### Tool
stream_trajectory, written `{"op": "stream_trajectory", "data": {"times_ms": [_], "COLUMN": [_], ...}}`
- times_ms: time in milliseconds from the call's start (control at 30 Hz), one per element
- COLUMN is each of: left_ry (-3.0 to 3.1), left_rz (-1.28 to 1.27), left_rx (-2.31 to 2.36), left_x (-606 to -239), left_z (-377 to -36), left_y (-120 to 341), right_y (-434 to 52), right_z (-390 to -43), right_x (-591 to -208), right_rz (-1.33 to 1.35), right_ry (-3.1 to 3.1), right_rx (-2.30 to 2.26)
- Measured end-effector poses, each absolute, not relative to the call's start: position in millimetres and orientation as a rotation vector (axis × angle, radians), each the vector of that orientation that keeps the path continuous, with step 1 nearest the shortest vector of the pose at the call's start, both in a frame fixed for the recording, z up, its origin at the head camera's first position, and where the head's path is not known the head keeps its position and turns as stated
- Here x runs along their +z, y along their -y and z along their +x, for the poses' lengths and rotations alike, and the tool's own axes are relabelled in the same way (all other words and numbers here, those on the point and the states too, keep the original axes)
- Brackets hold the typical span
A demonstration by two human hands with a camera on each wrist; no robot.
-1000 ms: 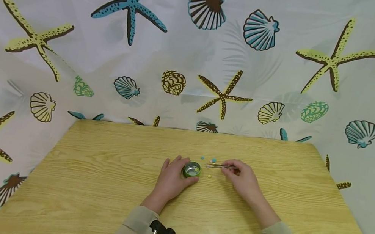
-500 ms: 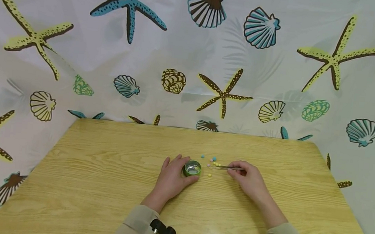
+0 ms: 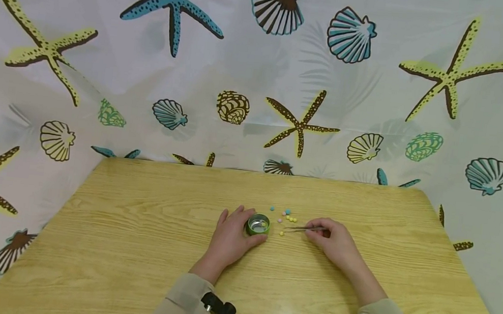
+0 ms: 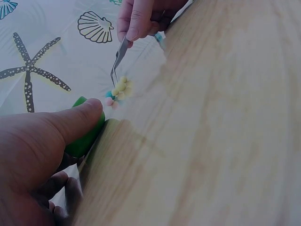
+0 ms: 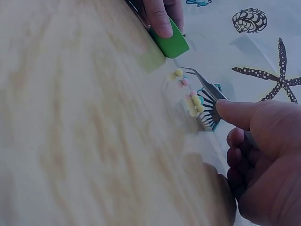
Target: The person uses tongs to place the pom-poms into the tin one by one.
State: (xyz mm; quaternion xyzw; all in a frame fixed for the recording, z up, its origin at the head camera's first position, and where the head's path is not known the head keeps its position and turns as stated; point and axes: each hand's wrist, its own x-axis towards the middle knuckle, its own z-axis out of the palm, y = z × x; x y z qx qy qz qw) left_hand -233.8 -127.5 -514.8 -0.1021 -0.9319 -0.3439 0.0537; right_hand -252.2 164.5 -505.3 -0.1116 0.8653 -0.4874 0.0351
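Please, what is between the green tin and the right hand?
In the head view, small yellow balls, a pink ball and the held tweezers are there.

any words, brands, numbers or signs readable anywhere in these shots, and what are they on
None: no text can be read in any view.
Green tin: no lettering shows on its visible side.
Tweezers: no mark legible; any would be too small to read.
Patterned cloth: only printed starfish, shells and leaf shapes, no words.
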Motion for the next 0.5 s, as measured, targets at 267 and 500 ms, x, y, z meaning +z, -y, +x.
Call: {"op": "stream_trajectory", "data": {"times_ms": [267, 500], "left_ry": [2.831, 2.834], "left_rz": [-0.307, -0.303], "left_rx": [-1.050, -1.060], "left_x": [-515.4, -515.2], "left_z": [-234.1, -234.5], "left_y": [127.5, 127.5], "right_y": [-163.3, -161.6], "right_z": [-252.5, -253.1], "right_x": [-505.9, -506.8], "right_rz": [-0.396, -0.380], "right_ry": [-2.683, -2.701], "right_rx": [-1.480, -1.451]}}
